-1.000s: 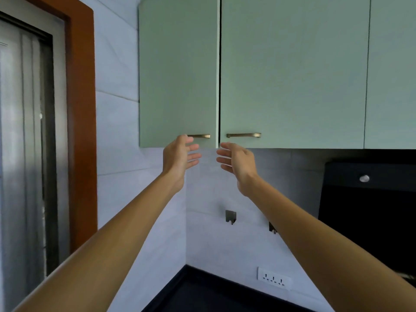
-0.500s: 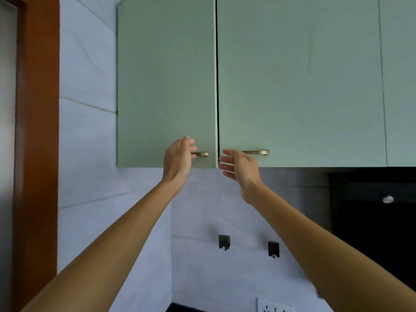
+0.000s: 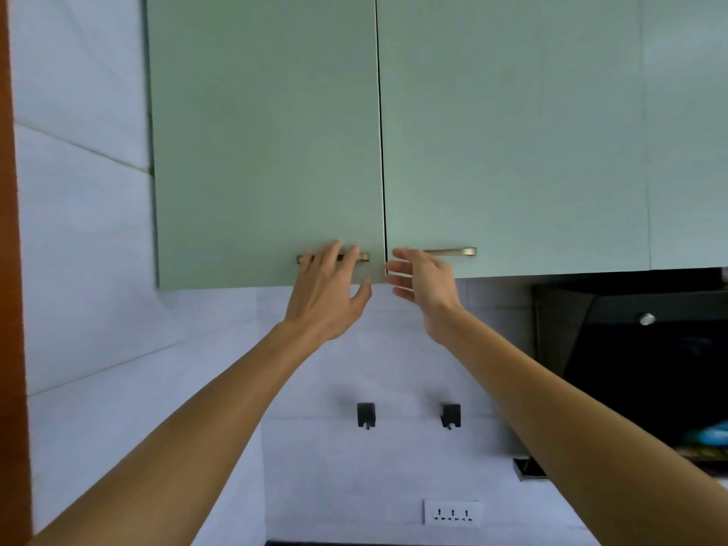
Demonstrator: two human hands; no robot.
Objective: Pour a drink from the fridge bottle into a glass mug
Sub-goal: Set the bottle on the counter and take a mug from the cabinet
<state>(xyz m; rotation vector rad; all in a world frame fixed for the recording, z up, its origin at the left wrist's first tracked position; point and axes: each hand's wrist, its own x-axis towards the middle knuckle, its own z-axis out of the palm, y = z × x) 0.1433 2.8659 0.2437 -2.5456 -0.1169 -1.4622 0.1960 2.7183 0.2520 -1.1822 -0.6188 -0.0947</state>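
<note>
- The left hand (image 3: 327, 293) is raised to the left cabinet door (image 3: 264, 132). Its fingers lie spread and nearly straight across the left handle (image 3: 364, 256), with the thumb splayed below. The grip is wide and closes on nothing.
- The right hand (image 3: 423, 281) is at the lower left corner of the right cabinet door (image 3: 512, 132), fingers loosely extended toward the seam. The grip is wide and holds nothing.
- The right handle (image 3: 453, 252) starts just beside this hand; contact cannot be told.
- Both handles are slim brass bars with the long axis horizontal, near the doors' lower edges.
- Both doors are closed, so the contents are hidden.
- The location of the bottle and glass mug cannot be told.
- Two black hooks (image 3: 366, 414) and a socket plate (image 3: 453, 513) are on the tiled wall (image 3: 78, 230) below.
- A black range hood (image 3: 638, 348) stands to the right.
</note>
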